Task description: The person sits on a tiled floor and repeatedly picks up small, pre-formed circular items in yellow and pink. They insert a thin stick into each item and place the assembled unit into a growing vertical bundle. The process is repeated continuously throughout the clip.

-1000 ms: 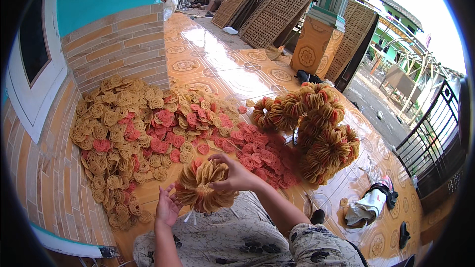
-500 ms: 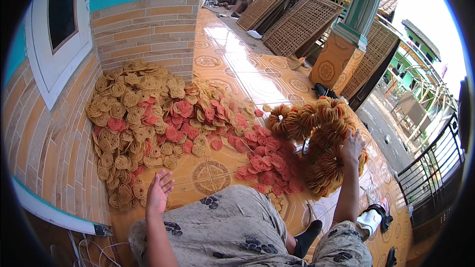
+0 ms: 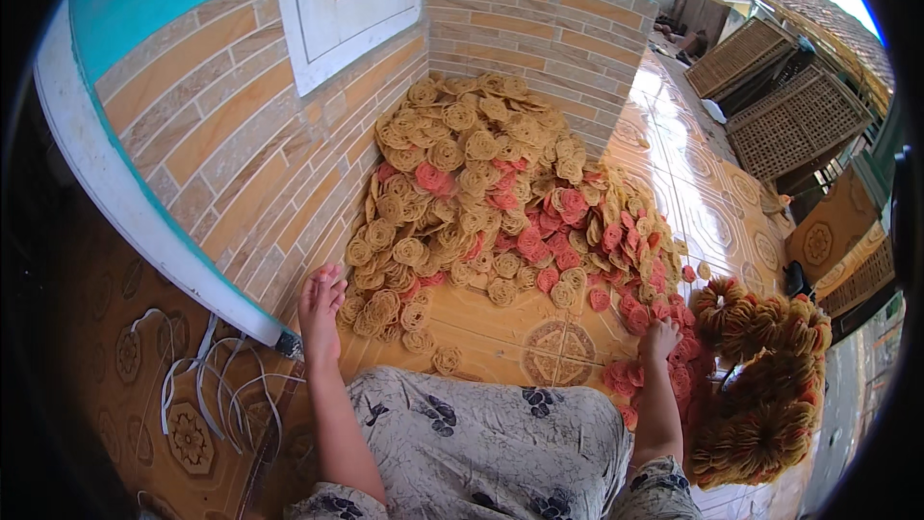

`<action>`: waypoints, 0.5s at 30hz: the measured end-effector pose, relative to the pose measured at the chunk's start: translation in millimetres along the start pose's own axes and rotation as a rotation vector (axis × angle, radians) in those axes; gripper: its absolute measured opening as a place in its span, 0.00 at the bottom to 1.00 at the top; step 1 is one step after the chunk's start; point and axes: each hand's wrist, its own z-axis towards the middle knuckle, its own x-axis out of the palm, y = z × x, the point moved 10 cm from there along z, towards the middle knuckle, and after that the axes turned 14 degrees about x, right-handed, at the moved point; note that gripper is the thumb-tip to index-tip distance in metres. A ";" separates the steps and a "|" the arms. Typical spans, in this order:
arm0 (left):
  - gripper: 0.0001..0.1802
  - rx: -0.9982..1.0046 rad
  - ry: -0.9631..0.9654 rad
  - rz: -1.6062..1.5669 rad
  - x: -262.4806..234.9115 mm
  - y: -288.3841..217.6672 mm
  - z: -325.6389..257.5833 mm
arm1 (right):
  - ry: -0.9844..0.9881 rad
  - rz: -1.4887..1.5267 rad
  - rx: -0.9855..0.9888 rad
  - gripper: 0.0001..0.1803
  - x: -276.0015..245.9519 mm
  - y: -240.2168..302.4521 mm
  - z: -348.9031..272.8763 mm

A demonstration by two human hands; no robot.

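Note:
A big heap of flat round lacy crackers (image 3: 481,188), yellow and pink, lies on the tiled floor against a brick wall. My left hand (image 3: 320,303) rests open at the heap's near left edge, fingertips touching yellow crackers. My right hand (image 3: 660,339) reaches down onto pink crackers at the heap's right side, fingers spread on them. Bundled stacks of crackers (image 3: 765,376) sit just right of that hand. My lap in patterned grey cloth (image 3: 481,443) fills the lower middle.
A brick wall (image 3: 241,135) with a white window frame (image 3: 351,0) rises on the left. White strips (image 3: 212,380) lie on the floor at lower left. Woven bamboo racks (image 3: 789,116) lean at the far right beyond patterned orange tiles (image 3: 558,347).
My view has swung left toward the wall. My right hand has left the bundled stacks and come down on the pink crackers. My left hand has moved forward to the heap's edge.

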 end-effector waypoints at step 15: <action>0.05 0.479 0.664 1.520 -134.5 35.0 -94.8 | 0.412 0.824 -0.313 0.09 -131.8 72.9 -102.8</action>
